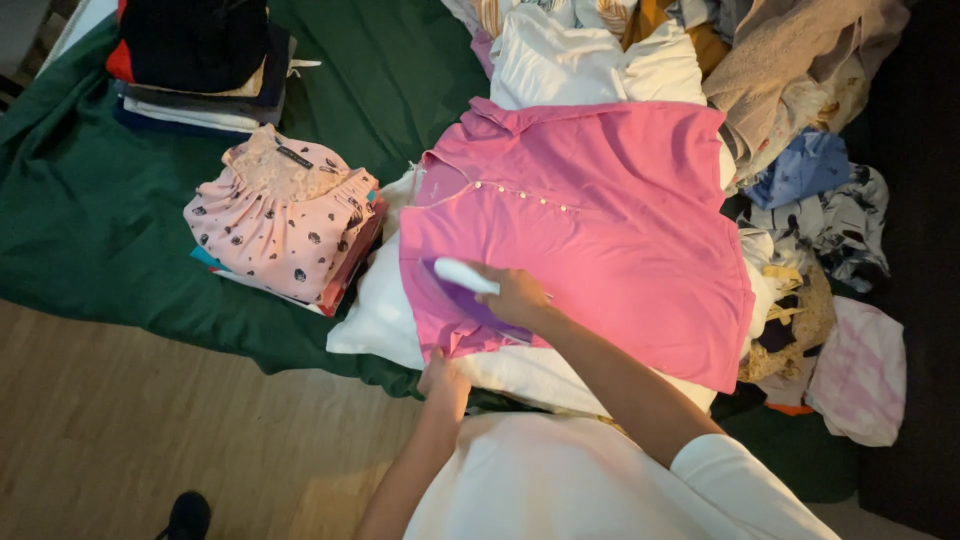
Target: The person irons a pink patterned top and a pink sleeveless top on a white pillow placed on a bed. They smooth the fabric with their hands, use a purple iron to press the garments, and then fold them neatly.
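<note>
Right hand fingers wrapped round purple-white iron on pink button shirt laid over white pillow on green bed, left hand pinching shirt hem; best w/ hem kept taut, slow even strokes, clear of buttons.

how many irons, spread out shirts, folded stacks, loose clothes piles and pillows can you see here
Irons: 1, a purple and white iron under the right hand
Spread-out shirts: 1, the pink shirt, its hem pinned by the left hand
Folded stacks: 2, the spotted pink stack and the dark stack
Loose clothes piles: 1, the unfolded heap
Pillows: 1, the white pillow
Total: 6
</note>
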